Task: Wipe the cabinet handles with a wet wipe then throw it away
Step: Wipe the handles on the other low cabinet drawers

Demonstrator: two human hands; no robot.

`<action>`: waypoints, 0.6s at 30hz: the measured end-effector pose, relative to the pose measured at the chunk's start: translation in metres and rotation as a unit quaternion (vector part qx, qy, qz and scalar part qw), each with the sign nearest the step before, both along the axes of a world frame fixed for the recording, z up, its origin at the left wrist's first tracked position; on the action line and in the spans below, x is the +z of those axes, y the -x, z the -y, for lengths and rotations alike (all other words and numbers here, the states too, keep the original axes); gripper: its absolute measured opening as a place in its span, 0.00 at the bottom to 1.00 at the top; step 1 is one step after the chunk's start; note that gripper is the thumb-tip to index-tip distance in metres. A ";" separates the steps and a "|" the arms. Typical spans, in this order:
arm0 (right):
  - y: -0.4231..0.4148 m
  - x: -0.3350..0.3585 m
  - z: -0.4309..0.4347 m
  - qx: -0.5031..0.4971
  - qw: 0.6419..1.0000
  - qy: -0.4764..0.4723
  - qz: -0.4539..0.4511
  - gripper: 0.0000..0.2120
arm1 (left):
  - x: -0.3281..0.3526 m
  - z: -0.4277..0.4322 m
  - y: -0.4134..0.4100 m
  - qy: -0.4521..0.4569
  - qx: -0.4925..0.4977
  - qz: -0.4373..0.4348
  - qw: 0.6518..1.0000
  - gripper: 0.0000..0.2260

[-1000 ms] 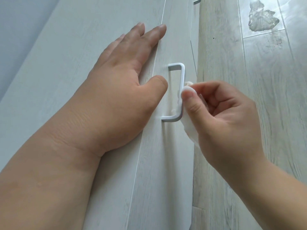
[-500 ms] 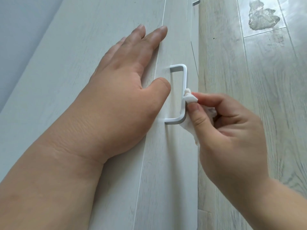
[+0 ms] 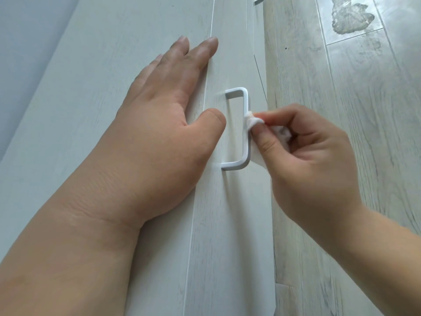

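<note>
Handle [image 3: 245, 124] on the cabinet door [image 3: 109, 65]: the right hand [image 3: 314, 160] pinches the wipe [image 3: 252, 120] against its 3 o'clock side, while the left hand [image 3: 159, 110], fingers flat together at 9 o'clock, likely braces the door.

White squared handle [image 3: 245, 144] juts from the cabinet door [image 3: 227, 224]; my right hand [image 3: 314, 160] pinches the crumpled wet wipe [image 3: 251, 120] against its bar.

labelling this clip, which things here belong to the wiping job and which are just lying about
Job: white U-shaped cabinet handle; crumpled white wet wipe, pinched by the right hand against it; left hand, flat on the pale wood-grain cabinet door.
Lying about: grey wood-look floor; shiny pale patch on it.
</note>
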State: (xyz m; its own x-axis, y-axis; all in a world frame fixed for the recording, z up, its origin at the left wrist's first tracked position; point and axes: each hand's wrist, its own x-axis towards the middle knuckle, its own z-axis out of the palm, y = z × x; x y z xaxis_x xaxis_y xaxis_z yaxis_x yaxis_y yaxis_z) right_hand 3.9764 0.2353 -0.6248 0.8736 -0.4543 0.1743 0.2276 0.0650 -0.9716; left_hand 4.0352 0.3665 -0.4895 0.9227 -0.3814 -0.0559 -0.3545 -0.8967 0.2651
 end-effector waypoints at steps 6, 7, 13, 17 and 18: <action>0.014 -0.003 -0.003 0.031 0.999 -0.011 0.009 0.01 | 0.001 0.001 0.001 -0.007 0.005 -0.004 1.000 0.34; 0.010 -0.003 0.000 0.035 0.999 -0.011 0.006 0.01 | 0.001 0.001 0.001 -0.007 0.007 -0.002 1.000 0.34; -0.005 0.002 0.010 0.033 0.999 -0.008 -0.022 0.03 | 0.001 0.003 0.001 0.001 0.006 0.000 1.000 0.33; 0.007 0.002 0.004 0.044 0.999 0.010 -0.014 0.02 | 0.001 0.003 0.000 -0.008 0.009 0.005 1.000 0.33; 0.001 0.003 0.007 0.042 0.999 0.011 -0.020 0.03 | 0.001 0.003 0.001 -0.010 0.009 0.007 1.000 0.33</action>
State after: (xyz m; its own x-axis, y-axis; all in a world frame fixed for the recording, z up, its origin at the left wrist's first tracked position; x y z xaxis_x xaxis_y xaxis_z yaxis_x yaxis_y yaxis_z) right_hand 3.9749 0.2283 -0.6219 0.9148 -0.3757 0.1482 0.1840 0.0610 -0.9810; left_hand 4.0340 0.3631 -0.4888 0.9303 -0.3633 -0.0513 -0.3414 -0.9082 0.2422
